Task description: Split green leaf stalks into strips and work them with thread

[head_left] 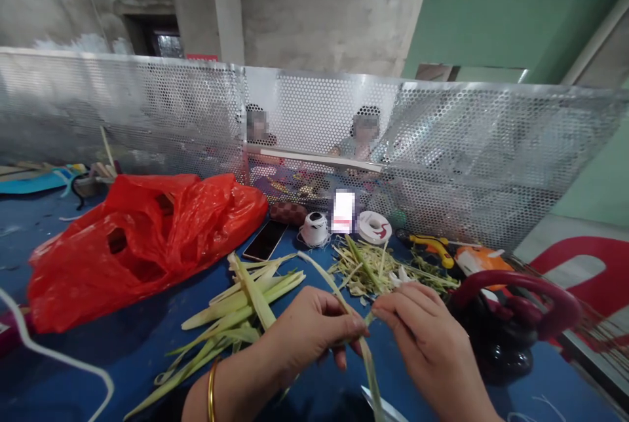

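My left hand (319, 324) pinches a long pale-green strip of leaf, like corn husk (325, 276), between thumb and fingers. One end of the strip points away toward the back, and the other hangs down below the hand. Just beside it, my right hand (425, 340) has its thumb and forefinger closed on a thin greenish edge that seems part of the same strip. A pile of long husk leaves (246, 307) lies on the left of my hands. Beyond them is a heap of shredded husk scraps (373, 271). Under the hanging strip, a pointed metal blade (383, 403) is partly visible.
A red plastic bag (147, 245) covers the left side. Behind my hands are a phone (265, 240), a thread cone (314, 230), a lit screen (343, 211) and a white spool (375, 228). A dark pot-like object with a maroon handle (521, 284) stands right. A perforated metal screen (314, 107) borders the back; two people sit beyond.
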Tool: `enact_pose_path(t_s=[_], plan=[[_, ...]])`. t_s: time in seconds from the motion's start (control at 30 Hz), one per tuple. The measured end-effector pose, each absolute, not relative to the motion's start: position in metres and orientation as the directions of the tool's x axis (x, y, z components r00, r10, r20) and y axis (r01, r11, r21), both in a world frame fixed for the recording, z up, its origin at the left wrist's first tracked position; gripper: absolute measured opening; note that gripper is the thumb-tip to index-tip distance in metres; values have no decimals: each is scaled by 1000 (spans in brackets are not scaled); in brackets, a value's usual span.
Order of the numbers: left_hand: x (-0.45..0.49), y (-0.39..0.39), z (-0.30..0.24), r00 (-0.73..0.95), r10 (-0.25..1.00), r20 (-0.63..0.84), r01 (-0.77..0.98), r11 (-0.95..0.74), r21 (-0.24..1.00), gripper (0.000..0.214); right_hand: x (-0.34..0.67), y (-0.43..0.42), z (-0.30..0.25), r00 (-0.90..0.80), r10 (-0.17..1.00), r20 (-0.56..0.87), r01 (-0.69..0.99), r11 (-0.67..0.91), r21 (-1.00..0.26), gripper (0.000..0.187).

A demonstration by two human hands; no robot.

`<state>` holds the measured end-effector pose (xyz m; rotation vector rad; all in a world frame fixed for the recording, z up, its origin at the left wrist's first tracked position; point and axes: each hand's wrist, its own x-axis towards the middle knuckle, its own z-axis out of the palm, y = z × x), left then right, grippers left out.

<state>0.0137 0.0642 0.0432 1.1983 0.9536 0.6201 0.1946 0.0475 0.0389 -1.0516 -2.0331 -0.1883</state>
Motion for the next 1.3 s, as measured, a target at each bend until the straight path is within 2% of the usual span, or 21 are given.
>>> enact_pose_path(t_s=[0.13,0.2,0.3,0.43,0.5,0.6,0.7,0.83,1.0,1.1,1.3], plan=[[16,67,40,437,849,-297,-28,343,939,27,197,45,38,-297,547,783,796,595,-114,16],[17,67,40,383,879,-286,-126,356,926,31,199,39,40,-281,498,820,812,579,-73,22],[19,66,41,324,919,-223,-271,316,909,32,199,27,38,-248,463,851,794,601,-95,18],[22,59,44,301,942,-151,-433,276,858,26,184,24,22,-369,588,720,701,685,-199,12],[24,55,46,302,942,-149,-480,285,830,25,174,27,13,-339,657,673,687,662,-300,16],[28,50,46,321,929,-184,-510,333,793,27,166,30,6,-228,718,657,718,580,-385,24],[30,49,45,299,936,-185,-528,324,785,28,167,30,4,-164,720,675,753,533,-386,22],[32,47,46,250,951,-184,-568,298,767,29,170,31,3,-198,706,680,760,549,-348,13],[34,43,46,286,944,-165,-589,309,747,26,165,29,7,-226,718,658,689,596,-413,17],[33,45,45,298,944,-140,-569,294,768,25,165,28,13,-289,669,685,654,660,-369,13],[31,46,49,324,938,-123,-542,291,788,22,164,31,18,-321,595,737,629,716,-303,17]])
